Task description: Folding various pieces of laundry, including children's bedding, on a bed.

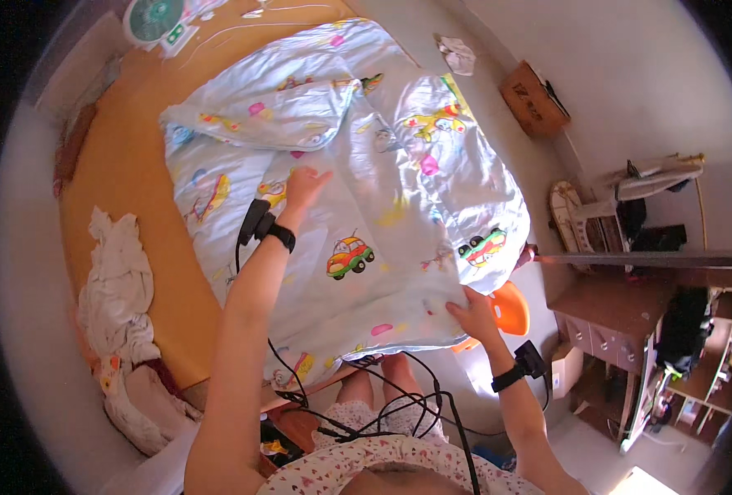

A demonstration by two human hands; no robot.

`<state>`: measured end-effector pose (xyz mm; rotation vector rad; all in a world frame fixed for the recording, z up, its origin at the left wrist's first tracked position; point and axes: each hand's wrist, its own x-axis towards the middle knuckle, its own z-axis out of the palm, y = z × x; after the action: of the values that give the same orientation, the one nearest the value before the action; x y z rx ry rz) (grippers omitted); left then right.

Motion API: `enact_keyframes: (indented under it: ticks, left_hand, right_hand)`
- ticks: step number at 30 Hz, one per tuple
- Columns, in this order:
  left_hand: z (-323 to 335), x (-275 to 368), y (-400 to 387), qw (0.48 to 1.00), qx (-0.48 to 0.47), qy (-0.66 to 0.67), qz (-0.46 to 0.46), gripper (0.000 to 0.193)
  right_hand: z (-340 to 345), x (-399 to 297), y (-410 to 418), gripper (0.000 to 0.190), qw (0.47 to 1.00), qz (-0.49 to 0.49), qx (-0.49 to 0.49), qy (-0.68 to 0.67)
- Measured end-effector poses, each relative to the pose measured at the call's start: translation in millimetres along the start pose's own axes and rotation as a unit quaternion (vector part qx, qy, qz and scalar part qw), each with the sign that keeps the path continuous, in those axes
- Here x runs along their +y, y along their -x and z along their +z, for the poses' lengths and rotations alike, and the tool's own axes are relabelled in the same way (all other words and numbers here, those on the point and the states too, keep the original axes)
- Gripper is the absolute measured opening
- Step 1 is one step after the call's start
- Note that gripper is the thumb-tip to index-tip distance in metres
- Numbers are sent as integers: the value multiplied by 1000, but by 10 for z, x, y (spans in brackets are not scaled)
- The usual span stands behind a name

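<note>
A light quilt printed with cars and planes lies spread over a bed with an orange-brown surface. One of its far parts is folded over, with a piped edge showing. My left hand is over the quilt's middle left, just below that fold, fingers partly curled; whether it pinches any fabric cannot be made out. At the quilt's near right corner, my right hand has its thumb on top of the fabric and its fingers at the edge, partly hidden. Both wrists wear black straps with small devices and cables.
Crumpled white cloth lies at the bed's left side, and a small fan stands at the far left. An orange plastic stool is beside my right hand. Black cables hang before my body. A cardboard box and wooden desk are right.
</note>
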<state>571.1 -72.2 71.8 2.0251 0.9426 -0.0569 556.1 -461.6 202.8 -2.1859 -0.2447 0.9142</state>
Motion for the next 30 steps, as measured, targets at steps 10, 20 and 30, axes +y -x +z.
enact_keyframes:
  ticks: [10,20,30]
  left_hand:
    - [942,1326,-181,960,-62,-253,105,65]
    - [-94,1473,-1198,916,-89,372,-122,16]
    - [1271,2953,-1425,958,-15,282,46,29]
  right_hand:
    - [-170,-967,224,36,961,-246,-127,14]
    - [-1484,-310,146,14,977,4,-123,-172]
    - [-1793,1254,-845,23,851,83,283,-435]
